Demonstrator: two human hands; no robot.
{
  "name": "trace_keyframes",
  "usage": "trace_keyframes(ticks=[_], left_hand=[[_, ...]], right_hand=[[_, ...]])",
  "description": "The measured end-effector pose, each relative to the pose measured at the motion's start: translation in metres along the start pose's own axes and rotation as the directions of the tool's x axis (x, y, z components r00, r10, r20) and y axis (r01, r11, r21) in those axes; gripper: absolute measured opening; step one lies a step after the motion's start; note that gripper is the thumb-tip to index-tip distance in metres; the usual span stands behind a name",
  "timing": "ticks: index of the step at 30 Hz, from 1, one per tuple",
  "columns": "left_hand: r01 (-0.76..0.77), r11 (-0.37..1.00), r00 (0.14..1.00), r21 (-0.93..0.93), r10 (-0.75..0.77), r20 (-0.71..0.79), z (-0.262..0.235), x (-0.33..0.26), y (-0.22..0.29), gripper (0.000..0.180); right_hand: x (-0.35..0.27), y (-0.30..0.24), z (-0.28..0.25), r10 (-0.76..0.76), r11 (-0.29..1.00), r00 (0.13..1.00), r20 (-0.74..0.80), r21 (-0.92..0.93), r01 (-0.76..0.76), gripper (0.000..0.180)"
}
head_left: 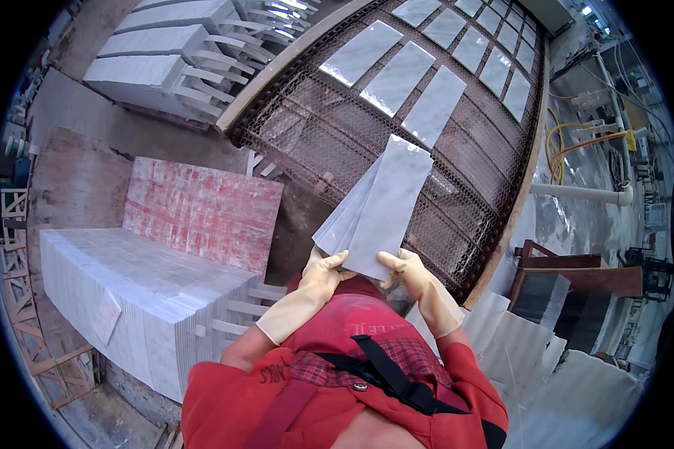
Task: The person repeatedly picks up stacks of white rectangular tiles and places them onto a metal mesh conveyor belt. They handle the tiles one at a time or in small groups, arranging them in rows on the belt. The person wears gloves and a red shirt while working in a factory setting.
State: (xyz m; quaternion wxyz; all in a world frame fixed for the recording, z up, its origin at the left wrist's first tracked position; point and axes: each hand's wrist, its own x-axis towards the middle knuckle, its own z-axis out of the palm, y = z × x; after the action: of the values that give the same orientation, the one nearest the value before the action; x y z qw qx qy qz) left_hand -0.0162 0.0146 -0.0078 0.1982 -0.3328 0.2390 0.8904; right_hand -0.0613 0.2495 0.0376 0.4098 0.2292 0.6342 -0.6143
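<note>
Fanned tiles (388, 206): several thin, long slabs, grey-white, glossy on top, spread to the L beneath the uppermost; near ends in the hands, far ends over the mesh conveyor (292, 123) (contact w/ mesh: can't tell). Handling (est.): stiff, prob. heavy as a set, slick if wet, brittle at corners; best held by both long edges nr the near end, w/ support from below. L hand (323, 275), gloved, closed on the set's near L corner; R hand (413, 273), gloved, gripping the near R corner of the top slab. Pose: forearms (249, 350) angled fwd & inward, hands approx. level. Beyond: similar tiles (362, 52) in rows on the mesh; to L, a tile stack (138, 318), w/ a red-stained board (202, 213) behind.
</note>
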Motion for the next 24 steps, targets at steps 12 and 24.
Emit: trace_keyframes(ticks=[12,24], left_hand=[[-0.045,0.962,0.996,0.269,0.064,-0.063,-0.006,0.004,0.002,0.081],[0.086,0.928,0.976,0.361,-0.007,-0.216,0.005,-0.001,0.005,0.075]], right_hand=[[-0.002,-0.011,0.024,0.073,0.995,0.992,-0.100,0.069,-0.066,0.058],[-0.007,-0.029,-0.101,0.062,0.993,0.997,-0.035,-0.101,-0.065,0.047]])
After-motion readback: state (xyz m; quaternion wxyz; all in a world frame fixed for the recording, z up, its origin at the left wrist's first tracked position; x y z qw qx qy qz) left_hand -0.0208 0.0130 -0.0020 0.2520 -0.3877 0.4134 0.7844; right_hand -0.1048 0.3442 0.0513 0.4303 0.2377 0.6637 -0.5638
